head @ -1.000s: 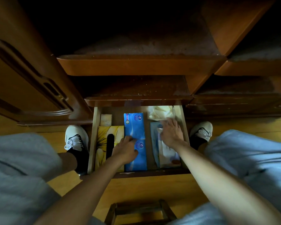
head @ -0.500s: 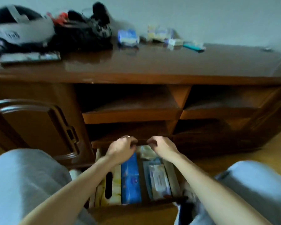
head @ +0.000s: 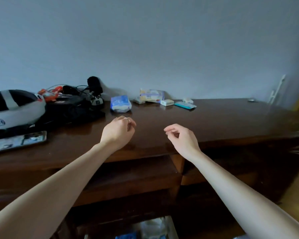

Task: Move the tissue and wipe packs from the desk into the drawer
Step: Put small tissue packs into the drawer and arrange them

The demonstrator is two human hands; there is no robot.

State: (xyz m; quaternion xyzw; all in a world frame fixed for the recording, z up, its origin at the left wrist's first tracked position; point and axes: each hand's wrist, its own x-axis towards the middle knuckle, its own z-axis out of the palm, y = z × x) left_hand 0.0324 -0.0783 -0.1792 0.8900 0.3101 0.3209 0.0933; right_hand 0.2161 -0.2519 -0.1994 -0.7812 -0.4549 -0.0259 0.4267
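Both hands have risen out of the drawer (head: 145,228) and now hang above the front of the desk (head: 214,125), and the view has tilted up to the wall.

Head view: only the far end of the open drawer shows at the bottom edge, holding a blue pack (head: 126,236) and a pale crumpled pack (head: 153,226) side by side. The left hand (head: 118,131) is loosely curled, fingers bent inward, a ring on one finger, holding nothing. The right hand (head: 181,137) is likewise half curled and empty, well apart from the left. On the desk, just beyond the left hand, lies a blue-and-white tissue pack (head: 120,103). Further back near the wall sit a yellowish wipe pack (head: 152,95), a small white box (head: 167,102) and a flat teal pack (head: 185,105).
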